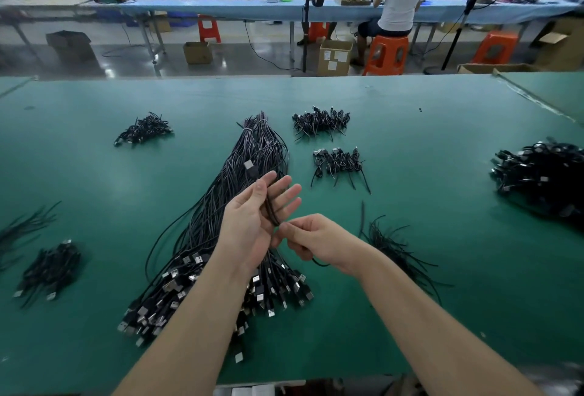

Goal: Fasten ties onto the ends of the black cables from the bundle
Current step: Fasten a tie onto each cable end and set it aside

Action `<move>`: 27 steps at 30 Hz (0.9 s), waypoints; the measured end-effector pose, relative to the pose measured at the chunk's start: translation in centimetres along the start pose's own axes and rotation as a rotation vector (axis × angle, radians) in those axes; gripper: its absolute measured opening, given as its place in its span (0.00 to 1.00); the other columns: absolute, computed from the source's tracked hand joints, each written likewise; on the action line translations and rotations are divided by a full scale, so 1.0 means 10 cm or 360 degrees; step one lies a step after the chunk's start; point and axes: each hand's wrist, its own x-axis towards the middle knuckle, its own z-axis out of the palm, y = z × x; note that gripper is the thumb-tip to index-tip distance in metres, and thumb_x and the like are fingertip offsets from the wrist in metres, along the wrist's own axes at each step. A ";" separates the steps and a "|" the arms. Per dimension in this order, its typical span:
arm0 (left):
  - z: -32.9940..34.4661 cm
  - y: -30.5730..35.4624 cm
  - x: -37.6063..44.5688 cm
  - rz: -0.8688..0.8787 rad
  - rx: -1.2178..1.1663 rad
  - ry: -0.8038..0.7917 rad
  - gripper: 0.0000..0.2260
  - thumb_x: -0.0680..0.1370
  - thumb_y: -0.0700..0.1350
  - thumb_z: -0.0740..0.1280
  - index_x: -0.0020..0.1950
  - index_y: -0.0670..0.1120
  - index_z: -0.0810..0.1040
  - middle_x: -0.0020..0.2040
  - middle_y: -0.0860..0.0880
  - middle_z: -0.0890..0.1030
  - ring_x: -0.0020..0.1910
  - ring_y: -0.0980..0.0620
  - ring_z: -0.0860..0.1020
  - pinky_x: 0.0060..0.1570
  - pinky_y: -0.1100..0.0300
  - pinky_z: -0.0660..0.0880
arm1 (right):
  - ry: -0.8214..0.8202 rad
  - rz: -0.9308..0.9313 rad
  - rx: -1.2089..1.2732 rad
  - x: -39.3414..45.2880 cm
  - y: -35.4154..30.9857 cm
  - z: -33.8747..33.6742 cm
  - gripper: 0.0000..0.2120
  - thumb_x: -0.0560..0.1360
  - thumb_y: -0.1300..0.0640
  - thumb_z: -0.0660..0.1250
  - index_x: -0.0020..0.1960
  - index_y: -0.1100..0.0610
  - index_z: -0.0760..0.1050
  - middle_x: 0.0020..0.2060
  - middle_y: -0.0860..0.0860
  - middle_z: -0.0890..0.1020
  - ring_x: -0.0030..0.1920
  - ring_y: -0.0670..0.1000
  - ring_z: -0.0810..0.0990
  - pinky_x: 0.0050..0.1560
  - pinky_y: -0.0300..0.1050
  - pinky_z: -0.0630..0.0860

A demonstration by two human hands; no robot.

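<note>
I note the left hand, fingers spread, cradling one cable above the bundle; right hand pinches its lower end. Advise pinching tight, wrapping ties from 3 o'clock

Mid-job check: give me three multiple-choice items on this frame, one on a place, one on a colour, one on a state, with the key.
1. Where does the loose pile of ties lie?
A. beside the right forearm
B. on an orange stool
C. in a cardboard box

2. What colour is the table mat?
A. red
B. green
C. white

3. How is the folded cable held?
A. lying loose on the mat
B. across the left hand, pinched by the right hand
C. hung from the fan

Key: 1 A, ties spread right of the arm; 2 B, mat is green; 3 B, both hands are on it.
</note>
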 end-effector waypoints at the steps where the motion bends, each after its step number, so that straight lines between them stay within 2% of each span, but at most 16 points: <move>1: -0.01 0.01 0.00 -0.0001 0.0003 -0.0014 0.14 0.85 0.42 0.57 0.64 0.37 0.76 0.57 0.37 0.84 0.55 0.39 0.84 0.46 0.52 0.83 | 0.0001 -0.0003 -0.0012 0.01 0.01 -0.01 0.16 0.83 0.48 0.62 0.42 0.50 0.84 0.27 0.47 0.68 0.29 0.47 0.62 0.32 0.41 0.60; 4: -0.04 0.03 0.01 -0.0001 0.0020 -0.0070 0.14 0.85 0.43 0.57 0.64 0.36 0.76 0.57 0.36 0.84 0.55 0.38 0.84 0.46 0.52 0.83 | -0.0007 -0.0007 -0.0021 0.02 0.02 -0.02 0.16 0.82 0.47 0.63 0.42 0.51 0.83 0.27 0.46 0.67 0.29 0.47 0.62 0.31 0.41 0.60; 6: -0.07 0.06 0.00 -0.0011 0.0066 -0.0139 0.14 0.85 0.43 0.58 0.59 0.37 0.80 0.56 0.36 0.84 0.53 0.40 0.85 0.44 0.53 0.83 | -0.0032 -0.0019 -0.0079 0.01 0.00 -0.04 0.15 0.82 0.47 0.64 0.40 0.50 0.82 0.27 0.46 0.67 0.29 0.48 0.62 0.31 0.41 0.60; 9: -0.15 0.12 -0.05 -0.0063 0.0230 -0.0297 0.14 0.81 0.45 0.61 0.50 0.42 0.86 0.53 0.37 0.85 0.49 0.41 0.86 0.39 0.54 0.83 | -0.0123 -0.0019 -0.0341 0.01 -0.11 -0.13 0.13 0.80 0.46 0.67 0.39 0.48 0.82 0.29 0.50 0.68 0.33 0.53 0.63 0.34 0.46 0.62; 11: -0.22 0.16 -0.10 -0.0122 0.0288 -0.0417 0.14 0.80 0.45 0.62 0.49 0.42 0.86 0.52 0.36 0.85 0.49 0.40 0.86 0.38 0.55 0.83 | -0.0184 0.0035 -0.0522 0.02 -0.18 -0.22 0.13 0.80 0.46 0.68 0.39 0.48 0.82 0.32 0.52 0.71 0.35 0.52 0.66 0.38 0.47 0.63; 13: -0.29 0.19 -0.13 -0.0197 0.0351 -0.0569 0.14 0.82 0.45 0.61 0.50 0.41 0.84 0.56 0.32 0.83 0.53 0.36 0.84 0.40 0.53 0.83 | -0.0216 0.0123 -0.0701 0.05 -0.24 -0.29 0.12 0.79 0.46 0.68 0.40 0.49 0.81 0.33 0.49 0.75 0.36 0.48 0.70 0.39 0.45 0.66; 16: -0.35 0.20 -0.17 -0.0338 0.0558 -0.0804 0.14 0.82 0.44 0.61 0.54 0.36 0.81 0.60 0.29 0.80 0.58 0.32 0.81 0.48 0.45 0.83 | -0.0326 0.0276 -0.0958 0.13 -0.30 -0.36 0.08 0.76 0.52 0.66 0.38 0.47 0.79 0.26 0.40 0.75 0.27 0.40 0.69 0.34 0.38 0.66; 18: -0.38 0.19 -0.20 -0.0441 0.0735 -0.0857 0.14 0.82 0.45 0.62 0.55 0.35 0.81 0.59 0.30 0.80 0.59 0.32 0.81 0.51 0.44 0.82 | -0.0377 0.0354 -0.1143 0.18 -0.35 -0.40 0.14 0.80 0.50 0.65 0.37 0.50 0.79 0.24 0.41 0.72 0.25 0.42 0.67 0.34 0.39 0.66; 21: -0.40 0.10 -0.24 -0.0513 0.1036 -0.0756 0.14 0.85 0.40 0.58 0.56 0.31 0.79 0.56 0.33 0.83 0.56 0.35 0.83 0.53 0.46 0.82 | -0.0353 0.0363 -0.1309 0.23 -0.46 -0.48 0.20 0.81 0.42 0.63 0.38 0.52 0.81 0.24 0.43 0.66 0.25 0.45 0.63 0.30 0.37 0.64; 24: -0.38 -0.05 -0.20 -0.0397 0.1376 -0.0459 0.14 0.86 0.37 0.55 0.55 0.33 0.79 0.53 0.37 0.85 0.53 0.42 0.85 0.54 0.50 0.82 | -0.0218 0.0250 -0.1244 0.30 -0.57 -0.47 0.17 0.81 0.43 0.64 0.41 0.50 0.85 0.23 0.44 0.63 0.24 0.47 0.59 0.24 0.37 0.60; 27: -0.31 -0.20 -0.14 -0.0214 0.1185 -0.0162 0.13 0.86 0.37 0.56 0.54 0.33 0.79 0.55 0.34 0.83 0.52 0.43 0.85 0.56 0.52 0.82 | -0.0035 0.0161 -0.1173 0.37 -0.64 -0.39 0.16 0.82 0.49 0.64 0.44 0.53 0.86 0.21 0.44 0.61 0.22 0.46 0.57 0.22 0.38 0.57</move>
